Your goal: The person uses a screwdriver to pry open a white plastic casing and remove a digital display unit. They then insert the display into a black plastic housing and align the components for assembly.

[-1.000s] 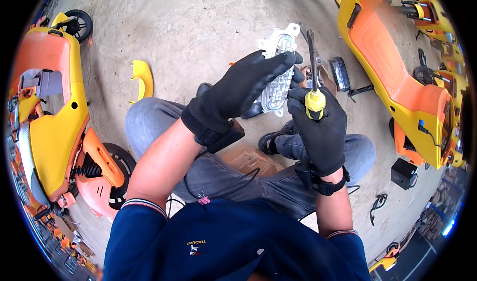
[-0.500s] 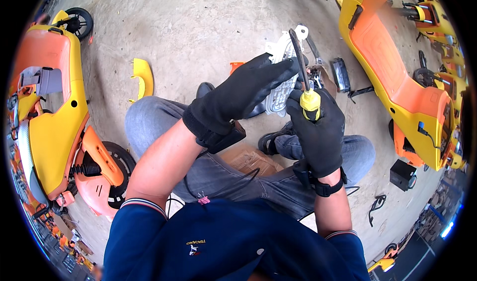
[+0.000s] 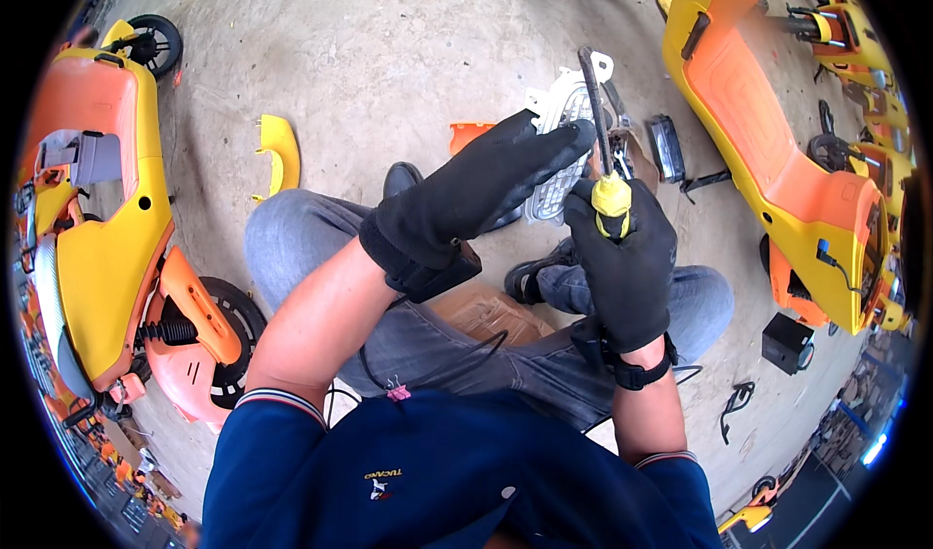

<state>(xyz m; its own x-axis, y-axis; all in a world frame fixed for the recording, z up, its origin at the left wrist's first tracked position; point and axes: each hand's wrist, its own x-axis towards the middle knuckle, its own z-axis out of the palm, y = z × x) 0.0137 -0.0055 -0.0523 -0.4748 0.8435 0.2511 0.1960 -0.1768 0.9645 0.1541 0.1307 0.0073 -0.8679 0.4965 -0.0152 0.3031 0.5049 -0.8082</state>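
Note:
My black-gloved left hand (image 3: 476,180) is closed on a white, ribbed lamp-like part (image 3: 556,110) with mounting tabs at its far end. Its fingers lie across the part and hide much of it. In my gloved right hand (image 3: 624,262) is a screwdriver with a yellow handle (image 3: 610,199), its fingers wrapped round the grip. The dark shaft points away from me, alongside the white part, with its tip near the far tab. Whether the tip touches the tab I cannot tell.
Yellow and orange scooters stand at left (image 3: 107,228) and right (image 3: 768,151). A yellow curved panel (image 3: 280,155), a black-framed clear part (image 3: 666,149), a black box (image 3: 787,343) and a small black bracket (image 3: 739,408) lie on the floor. Flattened cardboard (image 3: 491,316) sits between my legs.
The white part and the screwdriver have shifted slightly to the right, the shaft now standing more upright in view. Both hands keep their holds.

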